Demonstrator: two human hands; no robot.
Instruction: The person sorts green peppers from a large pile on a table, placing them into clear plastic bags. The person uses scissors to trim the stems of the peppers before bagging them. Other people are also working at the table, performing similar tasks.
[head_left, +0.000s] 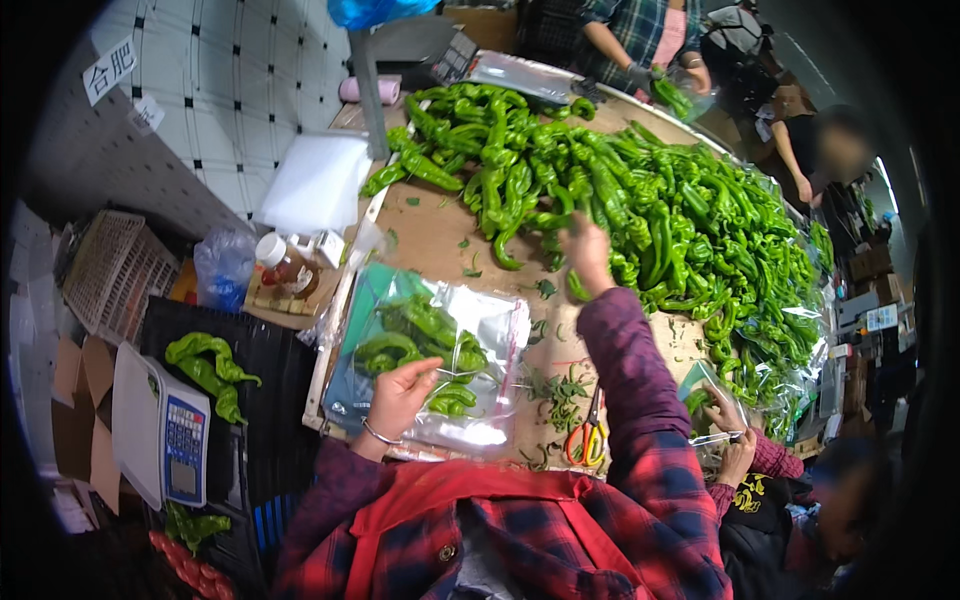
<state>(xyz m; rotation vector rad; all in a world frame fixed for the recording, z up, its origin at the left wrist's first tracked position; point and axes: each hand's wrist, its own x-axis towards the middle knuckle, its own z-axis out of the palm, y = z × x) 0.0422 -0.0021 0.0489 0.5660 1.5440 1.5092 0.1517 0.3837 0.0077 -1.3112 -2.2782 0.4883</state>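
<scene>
A clear plastic bag (495, 337) with several long green peppers (424, 319) inside lies flat before me. My left hand (405, 397) rests over its near part, thumb and fingers pinching the film. Reaching forward, my right hand (587, 251) is at the near edge of a large heap of green peppers (600, 172). It is blurred, and whether its fingers grip a pepper cannot be made out. Scissors with orange and yellow handles (586, 442) lie near my right forearm, beside scattered leaf scraps (566, 397).
Left of the wooden table stand a digital scale (184, 450), loose peppers (214, 371), a capped bottle (285, 262) and a stack of white sheets (315, 180). A metal post (367, 94) rises at the back left. Co-workers' hands handle bags at right (731, 442) and across the table (697, 79).
</scene>
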